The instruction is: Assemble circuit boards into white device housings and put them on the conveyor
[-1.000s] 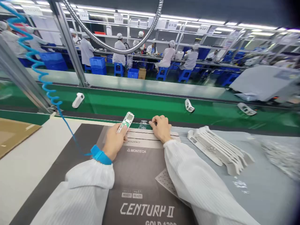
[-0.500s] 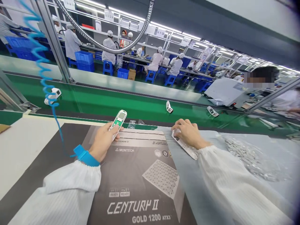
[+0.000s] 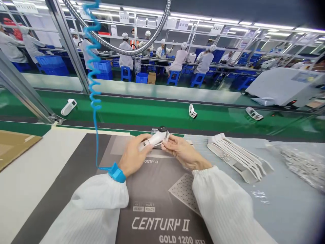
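Working two-handed over the far end of printed cardboard (image 3: 152,189), just short of green belt (image 3: 142,108). Holding white handheld unit (image 3: 156,138) between left hand (image 3: 134,154) and right hand (image 3: 181,150), touching both. Left: clamped on the unit's lower-left end, thumb along the near side, other fingers mostly hidden. Right: thumb and fingertips together, apparently pinching thin white edge (image 3: 167,135) at the unit's right end; cannot tell separate piece from part of the same unit. Long axis running on a slant, from left fingers up and away to the right, ending in black cap (image 3: 162,129) just beyond the right fingertips. So lying rightward and forward of the left grip, leftward of the right grip; body mostly nearer left, black end nearer right. Just behind the unit, partly hidden: something clear and shiny (image 3: 154,130), cannot identify. Wearing blue wrist strap (image 3: 117,173) on left, joined to coiled cord (image 3: 94,67). On grey mat (image 3: 291,217), right of the right hand and well apart from the grip: stack of white shells (image 3: 233,156), slanting toward near right; farther right, clear bag of small parts (image 3: 302,164). On belt, beyond both hands: white device (image 3: 68,107) at left, two white parts (image 3: 192,111) (image 3: 254,113) toward the right.
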A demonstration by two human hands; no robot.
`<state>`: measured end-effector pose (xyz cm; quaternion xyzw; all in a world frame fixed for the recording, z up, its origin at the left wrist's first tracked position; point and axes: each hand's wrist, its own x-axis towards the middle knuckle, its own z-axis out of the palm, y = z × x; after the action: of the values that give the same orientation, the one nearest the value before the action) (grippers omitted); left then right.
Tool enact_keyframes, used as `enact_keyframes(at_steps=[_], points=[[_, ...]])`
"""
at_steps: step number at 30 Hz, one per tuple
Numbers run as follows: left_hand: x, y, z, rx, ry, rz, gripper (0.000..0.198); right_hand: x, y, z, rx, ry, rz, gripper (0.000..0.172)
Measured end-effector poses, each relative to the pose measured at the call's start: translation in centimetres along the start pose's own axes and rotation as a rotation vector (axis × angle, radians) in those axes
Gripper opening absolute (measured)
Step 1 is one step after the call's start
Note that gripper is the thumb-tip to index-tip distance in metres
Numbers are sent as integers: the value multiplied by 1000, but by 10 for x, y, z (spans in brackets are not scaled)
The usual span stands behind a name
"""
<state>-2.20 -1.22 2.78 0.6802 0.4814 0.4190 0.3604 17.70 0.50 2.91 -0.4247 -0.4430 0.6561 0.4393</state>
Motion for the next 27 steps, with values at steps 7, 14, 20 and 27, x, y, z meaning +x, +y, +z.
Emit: enact_keyframes(at_steps=[7,14,20,27], points=[[0,-4,3,65,-29,34,27,-4,15,3,-106,78,-129,37],[1,-7,2,-92,-50,14,25,-4,15,2,-17,52,-158,43],[-5,1,10,-62,-51,33,29,-2,19,7,-8,124,-219,45],[-17,18,32,438,-192,8,52,-2,15,26,474,201,-16,60]])
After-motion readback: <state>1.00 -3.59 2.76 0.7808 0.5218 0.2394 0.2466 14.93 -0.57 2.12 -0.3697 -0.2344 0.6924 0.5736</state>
